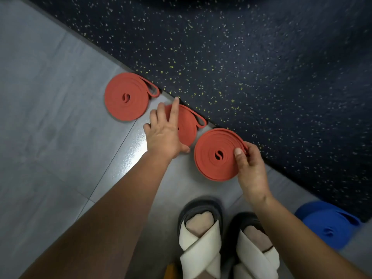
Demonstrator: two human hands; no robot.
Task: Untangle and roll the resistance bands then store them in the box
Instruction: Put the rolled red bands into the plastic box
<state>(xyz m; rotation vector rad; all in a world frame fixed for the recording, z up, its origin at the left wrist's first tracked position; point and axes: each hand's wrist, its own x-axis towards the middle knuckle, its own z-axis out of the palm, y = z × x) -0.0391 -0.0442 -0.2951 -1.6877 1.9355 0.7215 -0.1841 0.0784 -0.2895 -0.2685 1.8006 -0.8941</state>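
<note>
Mat (241,67): dark speckled rubber, edge running diagonally. Smooth grey floor (50,117) meets it. Left hand (164,133) is spread wide, fingers straight, lying flat on mid roll (187,125). Right hand (251,168) pinches the outer wraps of near roll (215,156), thumb on its face. I see far roll (124,97) untouched. All three are flat red matte spirals on the floor against the mat edge. Blue roll (328,224) also lies at that edge.
</note>
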